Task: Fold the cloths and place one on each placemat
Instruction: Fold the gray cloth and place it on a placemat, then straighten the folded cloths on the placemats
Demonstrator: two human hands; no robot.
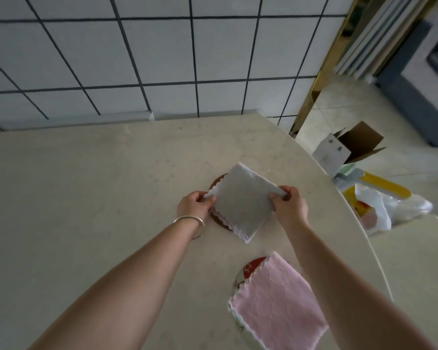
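Left hand [195, 203] pinching the 9 o'clock corner of grey cloth [240, 203], thumb on top, fingers curled under the scalloped edge. Right hand [290, 205] pinching the 3 o'clock corner the same way. Both hands about equally near, cloth stretched between them, neither reaching.

Grey cloth folded to a square, turned diamond-wise: diagonal running 12 to 6 o'clock, far tip at 12, near tip at 6. Sits over brown mat [216, 184], covering most of it; mat arc showing only at 10 o'clock and again at 7 o'clock. Probably lowered flat already, though contact under the middle hard to confirm. Next move turns on that: letting go straight down, no sideways shift needed, cloth centre already roughly over mat centre.

Grey cloth: soft terry, nubby pile, white wavy trim, pale pink layers peeking at the lower left edge. Brown mat: round, thin, flat.

At 5 o'clock from the hands, pink cloth [278, 301], folded rectangle, same fuzzy pile and white scalloped trim, lying on red mat [254, 267], round, patterned, mostly hidden. Well apart from grey cloth.

Table [86, 198]: pale stone-look top, smooth, curved edge at right. Bangle [191, 219] on left wrist, thin metal.
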